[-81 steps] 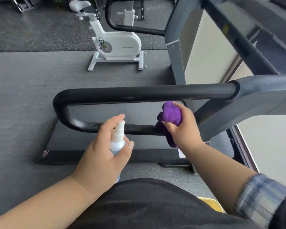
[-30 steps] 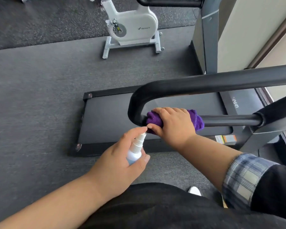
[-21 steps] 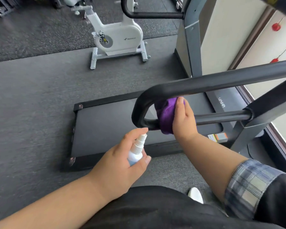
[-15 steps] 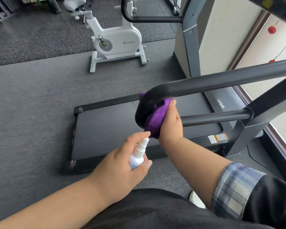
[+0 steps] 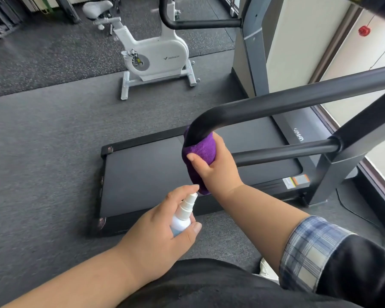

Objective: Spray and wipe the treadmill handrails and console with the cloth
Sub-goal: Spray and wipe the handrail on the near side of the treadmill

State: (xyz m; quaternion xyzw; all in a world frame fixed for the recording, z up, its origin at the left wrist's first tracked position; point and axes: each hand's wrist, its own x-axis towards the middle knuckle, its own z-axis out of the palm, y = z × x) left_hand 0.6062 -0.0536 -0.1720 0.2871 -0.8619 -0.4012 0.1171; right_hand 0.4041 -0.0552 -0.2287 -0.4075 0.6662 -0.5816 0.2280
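Note:
A black U-shaped treadmill handrail [image 5: 287,104] crosses the right half of the view, its bend at the centre. My right hand [image 5: 217,167] grips a purple cloth [image 5: 199,152] wrapped around that bend, thumb on the cloth's front. Lower down, my left hand [image 5: 156,238] holds a small white spray bottle [image 5: 183,215], index finger resting on top of its nozzle, which points toward the cloth. The console is out of view.
The treadmill's black belt deck [image 5: 147,174] lies on the dark rubber floor below the rail. A white exercise bike [image 5: 153,56] stands behind it. A grey upright post [image 5: 251,47] of another machine rises at top right, beside a window.
My right hand slid the cloth left along the lower bar and up around the rail's bend. The left hand kept the bottle near the same spot.

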